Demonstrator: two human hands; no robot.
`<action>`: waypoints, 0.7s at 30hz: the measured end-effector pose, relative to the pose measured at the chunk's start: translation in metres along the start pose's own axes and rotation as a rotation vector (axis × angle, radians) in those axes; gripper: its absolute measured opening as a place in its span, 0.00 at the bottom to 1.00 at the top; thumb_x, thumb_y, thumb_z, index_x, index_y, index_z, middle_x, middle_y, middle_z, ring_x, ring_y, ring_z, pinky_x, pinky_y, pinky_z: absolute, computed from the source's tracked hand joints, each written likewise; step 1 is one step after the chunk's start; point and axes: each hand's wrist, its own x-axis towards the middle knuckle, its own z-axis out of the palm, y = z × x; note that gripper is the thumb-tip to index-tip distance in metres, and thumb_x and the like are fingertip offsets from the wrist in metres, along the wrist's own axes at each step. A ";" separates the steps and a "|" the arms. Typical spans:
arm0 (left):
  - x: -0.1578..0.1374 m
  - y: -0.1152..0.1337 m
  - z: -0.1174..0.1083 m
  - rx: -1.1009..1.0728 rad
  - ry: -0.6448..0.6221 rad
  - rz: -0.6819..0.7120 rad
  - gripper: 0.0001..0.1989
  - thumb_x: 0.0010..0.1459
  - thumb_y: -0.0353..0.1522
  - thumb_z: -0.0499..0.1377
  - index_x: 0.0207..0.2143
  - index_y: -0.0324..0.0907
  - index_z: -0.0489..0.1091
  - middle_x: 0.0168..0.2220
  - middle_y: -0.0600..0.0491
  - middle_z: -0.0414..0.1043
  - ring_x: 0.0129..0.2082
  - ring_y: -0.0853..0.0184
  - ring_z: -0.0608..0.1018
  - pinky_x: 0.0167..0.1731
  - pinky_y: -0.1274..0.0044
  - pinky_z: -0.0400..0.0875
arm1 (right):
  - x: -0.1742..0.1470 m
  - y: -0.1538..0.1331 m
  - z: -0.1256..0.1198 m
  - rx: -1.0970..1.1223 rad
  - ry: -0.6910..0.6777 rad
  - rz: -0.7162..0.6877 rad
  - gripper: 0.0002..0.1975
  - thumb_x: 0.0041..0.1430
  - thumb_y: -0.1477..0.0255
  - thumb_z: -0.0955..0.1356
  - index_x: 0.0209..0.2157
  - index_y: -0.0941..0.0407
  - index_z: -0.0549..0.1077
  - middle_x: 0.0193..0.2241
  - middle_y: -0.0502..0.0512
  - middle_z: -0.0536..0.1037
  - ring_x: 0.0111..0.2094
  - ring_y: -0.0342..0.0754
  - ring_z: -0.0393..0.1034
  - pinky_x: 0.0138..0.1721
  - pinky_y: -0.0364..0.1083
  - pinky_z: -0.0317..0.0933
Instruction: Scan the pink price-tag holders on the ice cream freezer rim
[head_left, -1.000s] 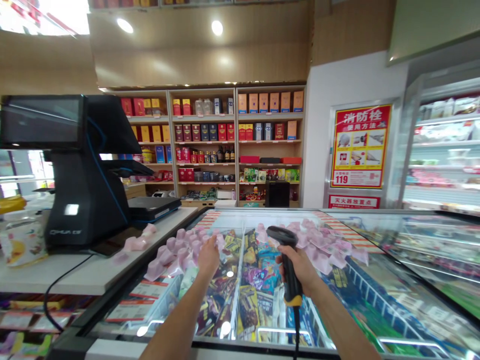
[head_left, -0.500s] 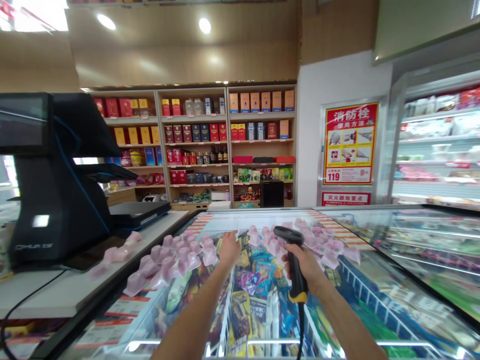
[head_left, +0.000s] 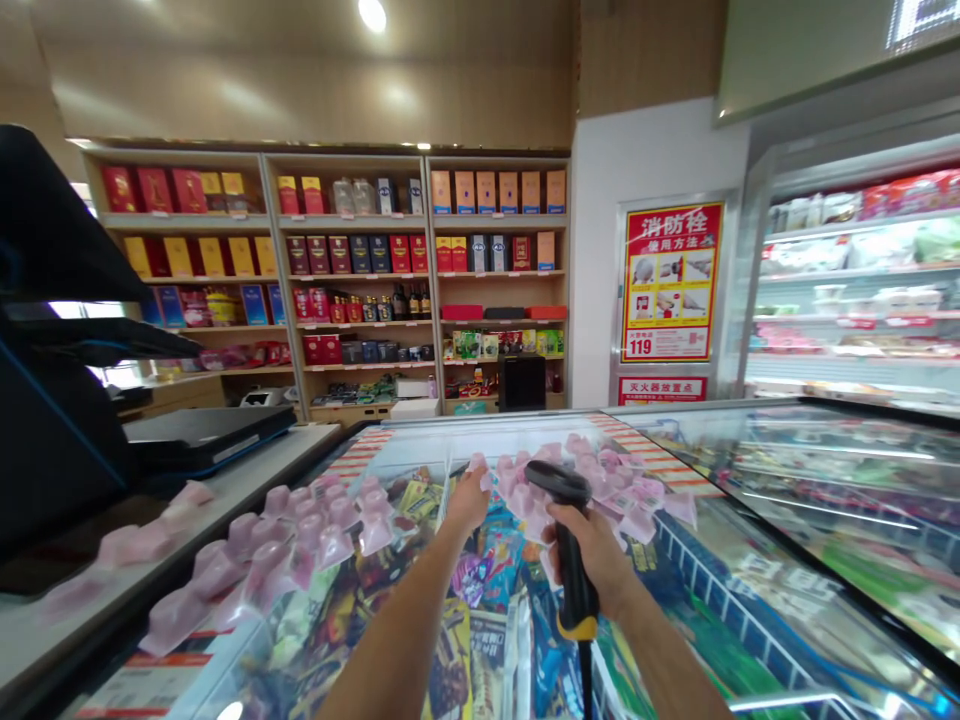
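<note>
My right hand (head_left: 596, 555) is wrapped around the handle of a black barcode scanner (head_left: 574, 570) with a yellow-trimmed base and a cable hanging down. Its head points forward and left over the glass. At the left edge of the right-hand group of translucent pink cup-shaped pieces (head_left: 611, 475), my left hand (head_left: 469, 500) has its fingers closed on one pink cup (head_left: 478, 462); the fingertips are partly hidden. Another group of pink cups (head_left: 300, 535) lies spread on the glass to the left of my left forearm.
Under the glass freezer lid, wire baskets (head_left: 720, 580) hold colourful packets (head_left: 472, 575). More pink cups (head_left: 150, 535) lie on the left counter, beside a black checkout terminal (head_left: 60, 400) and a flat scale (head_left: 210, 435). Shelves of boxes (head_left: 360, 255) stand behind; a chiller (head_left: 862, 290) is at right.
My left hand has moved right to the edge of the right-hand group and closed on a pink cup. The view has turned slightly right. My right hand still holds the scanner.
</note>
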 end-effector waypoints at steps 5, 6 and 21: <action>-0.008 -0.006 -0.011 0.024 0.027 -0.124 0.15 0.54 0.35 0.51 0.44 0.39 0.61 0.43 0.49 0.65 0.39 0.66 0.70 0.39 0.67 0.66 | 0.003 0.007 0.003 0.043 -0.022 0.013 0.14 0.46 0.62 0.63 0.19 0.60 0.65 0.08 0.49 0.65 0.09 0.40 0.58 0.10 0.39 0.53; -0.010 -0.008 -0.014 0.022 0.034 -0.131 0.16 0.54 0.35 0.51 0.45 0.39 0.61 0.44 0.49 0.64 0.41 0.65 0.70 0.39 0.66 0.65 | 0.002 0.008 0.004 0.060 -0.025 0.021 0.14 0.45 0.62 0.63 0.20 0.60 0.65 0.09 0.49 0.66 0.09 0.39 0.58 0.10 0.39 0.53; -0.008 -0.013 -0.013 -0.520 -0.016 -0.187 0.15 0.54 0.34 0.51 0.44 0.40 0.62 0.46 0.49 0.63 0.42 0.65 0.69 0.40 0.66 0.65 | -0.010 0.003 0.008 0.143 -0.041 0.030 0.12 0.44 0.65 0.64 0.27 0.60 0.65 0.14 0.48 0.69 0.10 0.38 0.58 0.09 0.39 0.53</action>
